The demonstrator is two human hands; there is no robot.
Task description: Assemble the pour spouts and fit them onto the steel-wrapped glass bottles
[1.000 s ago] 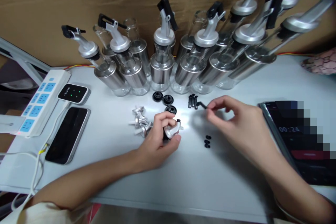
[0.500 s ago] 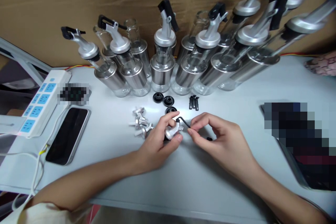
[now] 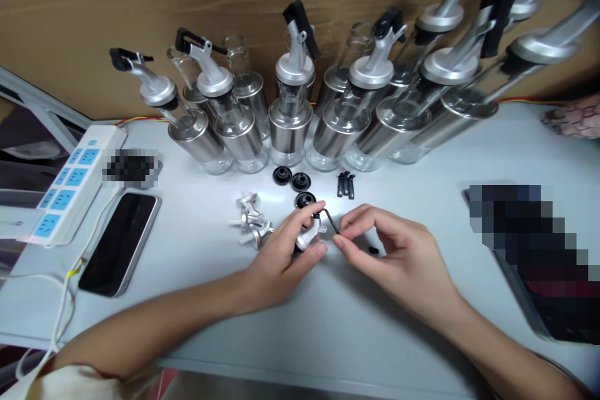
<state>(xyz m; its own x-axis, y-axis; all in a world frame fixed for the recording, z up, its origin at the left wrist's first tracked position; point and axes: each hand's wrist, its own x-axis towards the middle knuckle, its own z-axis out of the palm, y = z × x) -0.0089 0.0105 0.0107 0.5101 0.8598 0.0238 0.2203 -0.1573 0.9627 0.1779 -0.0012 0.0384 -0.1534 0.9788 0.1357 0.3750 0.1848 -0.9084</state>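
Back from the table's (image 3: pixel 281 344) front edge, my right hand (image 3: pixel 398 237) pinches one bent black lever (image 3: pixel 332 222), thumb and forefinger nearly together, while my left hand's (image 3: pixel 281 253) fingers curl partway round one silver pourer head (image 3: pixel 307 237); I judge the lever light and stiff, best held by its straight shank, and the head smooth, perhaps slippery, safest by its collar. One small black part (image 3: pixel 374 250) shows beside the right hand, then three loose pourer heads (image 3: pixel 244 219), three black stoppers (image 3: pixel 300 182) and three spare levers (image 3: pixel 346 187). Along the far edge, eight fitted pourers (image 3: pixel 295 69) top glass bottles (image 3: pixel 289 131) too overlapped to count.
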